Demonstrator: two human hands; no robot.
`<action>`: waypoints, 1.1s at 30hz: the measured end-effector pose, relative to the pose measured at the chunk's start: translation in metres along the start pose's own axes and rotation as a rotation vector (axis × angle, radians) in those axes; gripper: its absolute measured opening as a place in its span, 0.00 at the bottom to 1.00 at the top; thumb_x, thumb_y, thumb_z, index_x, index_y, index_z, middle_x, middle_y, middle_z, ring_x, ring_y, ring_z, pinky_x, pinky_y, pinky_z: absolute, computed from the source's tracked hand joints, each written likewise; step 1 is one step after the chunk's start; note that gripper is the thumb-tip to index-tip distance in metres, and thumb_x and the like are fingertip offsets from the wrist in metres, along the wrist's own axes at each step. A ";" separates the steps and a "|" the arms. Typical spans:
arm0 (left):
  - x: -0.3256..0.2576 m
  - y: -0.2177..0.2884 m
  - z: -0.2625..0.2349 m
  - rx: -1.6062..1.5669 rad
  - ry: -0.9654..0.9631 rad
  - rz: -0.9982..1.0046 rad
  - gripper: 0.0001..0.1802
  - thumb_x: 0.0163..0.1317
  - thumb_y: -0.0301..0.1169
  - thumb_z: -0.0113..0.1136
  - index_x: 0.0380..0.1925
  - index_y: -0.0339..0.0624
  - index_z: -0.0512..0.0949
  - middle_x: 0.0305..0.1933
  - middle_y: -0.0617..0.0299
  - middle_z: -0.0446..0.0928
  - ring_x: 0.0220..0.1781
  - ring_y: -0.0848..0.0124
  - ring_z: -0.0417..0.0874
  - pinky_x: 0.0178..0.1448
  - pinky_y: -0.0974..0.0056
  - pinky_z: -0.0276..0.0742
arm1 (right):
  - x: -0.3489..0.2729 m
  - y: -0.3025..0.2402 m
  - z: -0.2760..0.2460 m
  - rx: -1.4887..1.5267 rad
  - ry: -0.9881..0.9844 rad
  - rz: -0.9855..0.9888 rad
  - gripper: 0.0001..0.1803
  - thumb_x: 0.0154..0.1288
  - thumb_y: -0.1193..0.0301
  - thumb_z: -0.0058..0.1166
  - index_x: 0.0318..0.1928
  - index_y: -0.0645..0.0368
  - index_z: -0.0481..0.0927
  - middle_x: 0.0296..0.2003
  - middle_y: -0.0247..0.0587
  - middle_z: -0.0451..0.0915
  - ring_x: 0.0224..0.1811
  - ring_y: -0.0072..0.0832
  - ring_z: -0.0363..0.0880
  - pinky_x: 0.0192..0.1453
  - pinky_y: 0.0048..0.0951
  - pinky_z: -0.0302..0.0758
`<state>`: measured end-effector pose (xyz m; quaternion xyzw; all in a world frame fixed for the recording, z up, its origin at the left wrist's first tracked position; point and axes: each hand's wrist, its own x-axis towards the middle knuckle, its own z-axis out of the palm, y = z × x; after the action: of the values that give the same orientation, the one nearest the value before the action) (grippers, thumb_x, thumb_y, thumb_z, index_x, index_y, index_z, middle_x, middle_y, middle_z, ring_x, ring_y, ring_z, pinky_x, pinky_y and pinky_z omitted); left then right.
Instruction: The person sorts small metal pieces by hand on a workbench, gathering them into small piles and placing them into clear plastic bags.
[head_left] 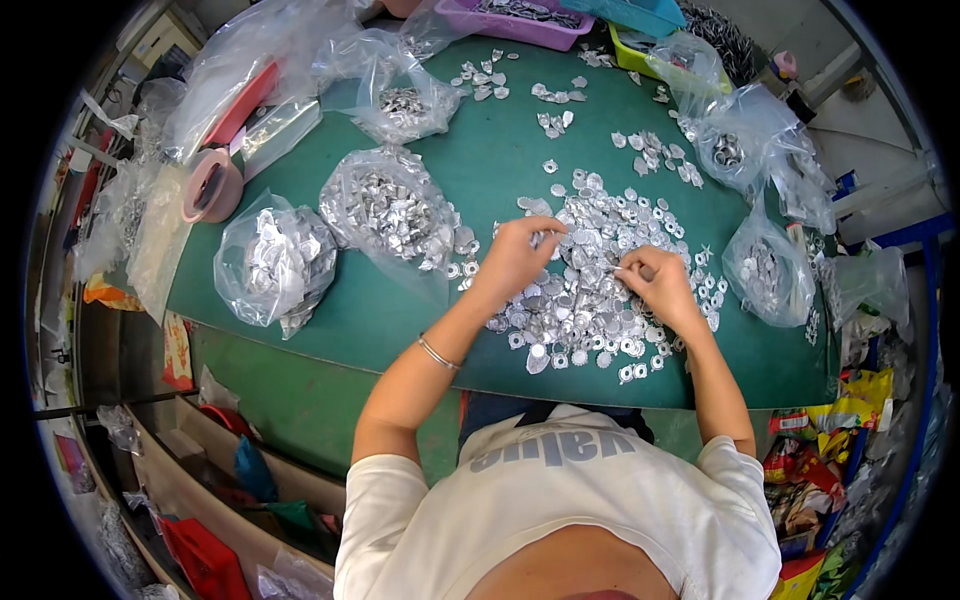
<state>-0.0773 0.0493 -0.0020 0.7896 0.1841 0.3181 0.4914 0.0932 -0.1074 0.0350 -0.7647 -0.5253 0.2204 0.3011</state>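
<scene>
A wide pile of small silver metal pieces (590, 310), many of them round with scalloped rims or centre holes, is spread over the green table in front of me. My left hand (520, 258) is at the pile's upper left, its thumb and forefinger drawn together; whatever is between them is too small to name. On the pile's right side, my right hand (660, 283) pinches with thumb and fingers a small silver metal piece, whose shape is unclear. A metal bangle (438, 352) circles my left wrist.
Clear plastic bags of silver pieces stand left (275, 255), mid-left (385, 205) and right (768, 265). Small clusters (655, 155) lie farther back. A purple tray (515, 22) and a pink cup (213, 188) sit on the green table (330, 340). Open drawers (240, 480) are at lower left.
</scene>
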 end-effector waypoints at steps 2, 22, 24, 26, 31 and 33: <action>-0.005 0.010 0.004 0.334 -0.055 0.031 0.12 0.53 0.26 0.59 0.39 0.43 0.78 0.30 0.58 0.76 0.30 0.60 0.78 0.35 0.59 0.73 | 0.004 0.010 -0.007 0.324 -0.001 0.022 0.08 0.51 0.75 0.61 0.32 0.63 0.80 0.20 0.33 0.76 0.23 0.25 0.73 0.29 0.28 0.70; 0.010 0.005 -0.010 -1.215 0.029 -0.622 0.04 0.58 0.28 0.54 0.32 0.40 0.73 0.34 0.60 0.73 0.30 0.68 0.76 0.23 0.69 0.66 | 0.013 -0.001 0.023 0.118 0.139 -0.035 0.11 0.58 0.69 0.57 0.32 0.67 0.78 0.19 0.34 0.74 0.19 0.24 0.69 0.27 0.30 0.68; 0.009 -0.002 -0.012 -1.400 0.017 -0.557 0.10 0.62 0.36 0.50 0.33 0.40 0.71 0.34 0.59 0.71 0.32 0.70 0.74 0.21 0.74 0.61 | 0.017 0.006 0.011 0.754 -0.043 0.126 0.08 0.59 0.70 0.49 0.30 0.63 0.73 0.26 0.42 0.75 0.16 0.25 0.67 0.20 0.26 0.66; 0.009 -0.004 -0.012 -1.610 -0.020 -0.568 0.14 0.65 0.40 0.46 0.32 0.40 0.72 0.33 0.57 0.71 0.32 0.69 0.74 0.20 0.74 0.61 | 0.019 0.004 -0.003 1.566 -0.215 0.211 0.07 0.59 0.70 0.47 0.29 0.62 0.70 0.33 0.48 0.76 0.18 0.27 0.69 0.20 0.24 0.66; 0.009 0.008 -0.012 -1.566 0.005 -0.609 0.16 0.66 0.44 0.45 0.36 0.41 0.72 0.37 0.55 0.71 0.35 0.68 0.72 0.20 0.75 0.62 | 0.027 0.005 0.001 1.730 -0.041 0.217 0.04 0.59 0.72 0.45 0.30 0.60 0.69 0.35 0.52 0.76 0.18 0.25 0.68 0.13 0.18 0.64; 0.009 0.003 -0.012 -1.554 0.067 -0.610 0.15 0.65 0.42 0.49 0.38 0.41 0.72 0.36 0.57 0.71 0.34 0.70 0.72 0.20 0.74 0.63 | 0.037 0.011 0.001 1.799 -0.029 0.384 0.04 0.60 0.73 0.47 0.31 0.60 0.71 0.34 0.50 0.76 0.19 0.25 0.68 0.13 0.17 0.64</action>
<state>-0.0790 0.0614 0.0078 0.1312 0.1326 0.2309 0.9549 0.1122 -0.0756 0.0259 -0.3136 -0.0237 0.6016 0.7342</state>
